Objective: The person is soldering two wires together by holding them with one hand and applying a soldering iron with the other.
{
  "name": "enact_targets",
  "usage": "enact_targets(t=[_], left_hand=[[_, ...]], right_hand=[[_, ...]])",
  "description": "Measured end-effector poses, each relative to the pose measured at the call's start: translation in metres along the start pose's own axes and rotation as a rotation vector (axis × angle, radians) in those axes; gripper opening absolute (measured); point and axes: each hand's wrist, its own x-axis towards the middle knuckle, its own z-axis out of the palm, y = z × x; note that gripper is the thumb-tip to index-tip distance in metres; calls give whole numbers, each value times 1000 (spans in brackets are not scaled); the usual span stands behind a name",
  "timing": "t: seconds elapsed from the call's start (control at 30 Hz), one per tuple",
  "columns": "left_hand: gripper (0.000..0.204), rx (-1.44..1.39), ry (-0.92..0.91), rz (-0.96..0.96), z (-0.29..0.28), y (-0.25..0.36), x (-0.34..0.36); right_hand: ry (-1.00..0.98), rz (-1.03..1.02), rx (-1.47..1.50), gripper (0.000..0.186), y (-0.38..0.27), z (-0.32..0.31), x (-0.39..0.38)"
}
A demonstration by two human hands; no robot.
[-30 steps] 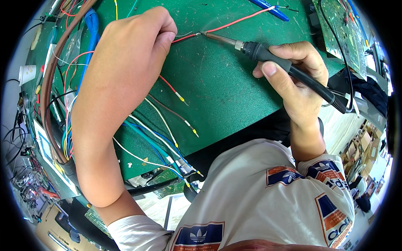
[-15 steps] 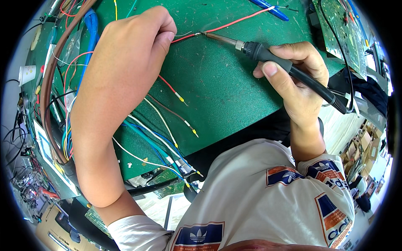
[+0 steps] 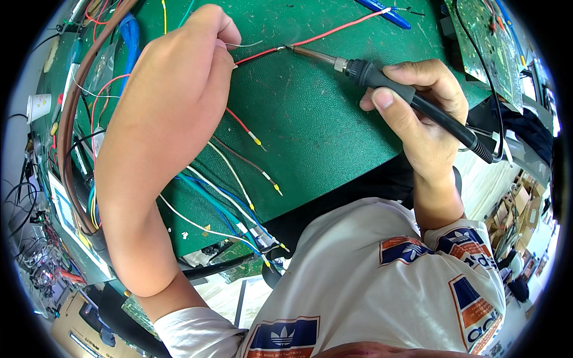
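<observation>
My right hand [image 3: 418, 101] grips a soldering iron [image 3: 367, 73] by its dark handle. The iron's tip rests at or very close to a bare joint in a red wire [image 3: 340, 33] lying across the mat. My left hand [image 3: 191, 59] is closed, thumb against fingers, with a thin strand of solder wire [image 3: 248, 45] sticking out toward the joint. The solder's free end stands apart from the iron's tip. The red wire's left part passes beneath or beside my left fingers; whether they touch it is hidden.
Blue cutters [image 3: 391, 15] lie at the far edge of the green mat [image 3: 310, 131]. Several loose wires with yellow tips spread near my left forearm. A thick brown cable [image 3: 73, 119] and a paper cup [image 3: 39, 106] are at left. A circuit board [image 3: 486, 56] stands at right.
My left hand has drawn back to the left, pulling the solder's end away from the joint. The right hand and the iron have hardly moved.
</observation>
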Motion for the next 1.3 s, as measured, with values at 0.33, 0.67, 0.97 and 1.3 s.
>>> enact_targets(t=[0.33,0.67,0.97,1.3], left_hand=[[11,-57,-133,-18,-18,-4,3],[10,-163,-86,-78,-14,-6,5],[13,7,1,-5,-3,5,2],[14,145,80,148,7,-2,3]], right_hand=[[-21,-17,103,23,-1,-1,3],[-1,17,147,23,-2,1,2],[1,13,158,22,-2,0,3],[7,7,107,22,1,0,2]])
